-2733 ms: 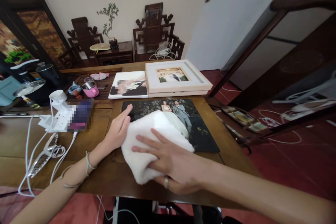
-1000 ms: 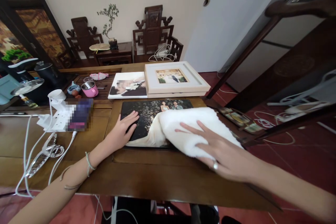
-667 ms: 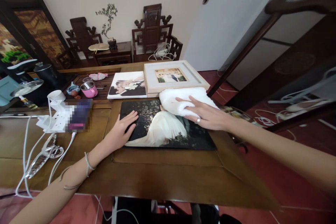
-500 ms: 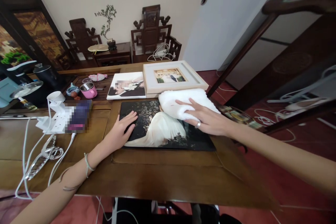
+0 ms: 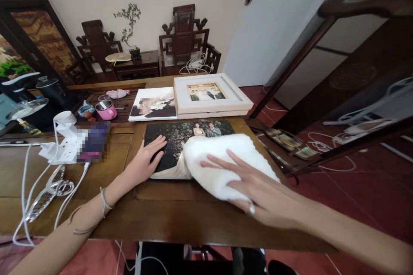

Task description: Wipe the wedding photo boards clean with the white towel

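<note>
Table [image 5: 193, 219]: I am seeing its wood running out in front of the photo panel, leaving the hands room on that side; its right edge is lying nearer.
Photo panel [image 5: 176, 137]: It is lying flat, picture up; I am judging that a hard sideways push could be sliding it.
Picture frame [image 5: 209, 104]: It is sitting behind the photo panel, limiting reach; a wide sweep could be knocking it.
White cloth [image 5: 213, 146]: It is covering the photo panel's near right part and overhanging its near edge, possibly catching there.
Canvas picture [image 5: 158, 114]: It is lying behind the photo panel, left of the picture frame.
Right hand [image 5: 258, 193]: It is gripping the white cloth, fingers spreading over it.
Left hand [image 5: 146, 159]: Its fingers are lying open on the photo panel's left part.
</note>
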`<state>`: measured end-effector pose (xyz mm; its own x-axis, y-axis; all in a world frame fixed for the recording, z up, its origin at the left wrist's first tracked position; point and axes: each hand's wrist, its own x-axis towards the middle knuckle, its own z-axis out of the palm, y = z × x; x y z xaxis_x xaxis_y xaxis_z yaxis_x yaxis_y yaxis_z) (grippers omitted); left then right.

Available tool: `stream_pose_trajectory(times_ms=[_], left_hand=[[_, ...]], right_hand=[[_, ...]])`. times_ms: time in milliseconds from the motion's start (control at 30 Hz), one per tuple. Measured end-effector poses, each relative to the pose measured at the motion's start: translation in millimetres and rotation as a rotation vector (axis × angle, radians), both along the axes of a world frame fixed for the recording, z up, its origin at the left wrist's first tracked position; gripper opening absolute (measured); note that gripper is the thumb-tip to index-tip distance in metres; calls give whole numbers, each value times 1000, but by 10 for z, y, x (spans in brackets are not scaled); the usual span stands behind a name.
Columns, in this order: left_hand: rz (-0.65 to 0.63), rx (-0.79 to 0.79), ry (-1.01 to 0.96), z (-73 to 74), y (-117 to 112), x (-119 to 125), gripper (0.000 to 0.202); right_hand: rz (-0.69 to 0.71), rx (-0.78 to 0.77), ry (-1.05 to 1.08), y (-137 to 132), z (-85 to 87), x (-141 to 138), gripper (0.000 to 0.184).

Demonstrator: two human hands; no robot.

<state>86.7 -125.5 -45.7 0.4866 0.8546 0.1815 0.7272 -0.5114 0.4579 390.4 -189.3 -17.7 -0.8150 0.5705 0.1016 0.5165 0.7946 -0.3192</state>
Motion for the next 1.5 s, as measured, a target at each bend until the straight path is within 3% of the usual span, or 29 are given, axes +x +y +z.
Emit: stream_pose_trajectory(times_ms=[200,333,433,667,767,833,1033,1167,1267,1500], left_hand=[[-18,-10,12,7,10,-14,40],[-21,-14,15,13,10,-19,40],[-14,-17,21,13,5,-19,40],[-15,-1,12,-24,7,-20,40],[-22,13,14,-38,16,-25,40],[-23,10,20,-33,17,-22,41],[-19,-10,20,-1,9,-8,41],[-13,-20,11,-11,10,-16,44],[-4,-23,9,-20,12,-24,45],[-7,-31,41,-16,12,-18,44]], right_hand=[[-7,122,-120,838,10,-106,31],[-36,187,-115,1053,-19,-172,34],[-60,190,-107,858,-48,-226,32],[-97,54,-20,-156,-44,-381,20],[-65,16,-31,-205,2,-391,20],[-53,10,-57,-25,24,-380,23],[-88,126,-88,861,12,-470,35],[-137,185,-161,1085,9,-621,39],[-144,188,-171,873,9,-685,36],[-86,-5,-77,-162,19,-685,27]])
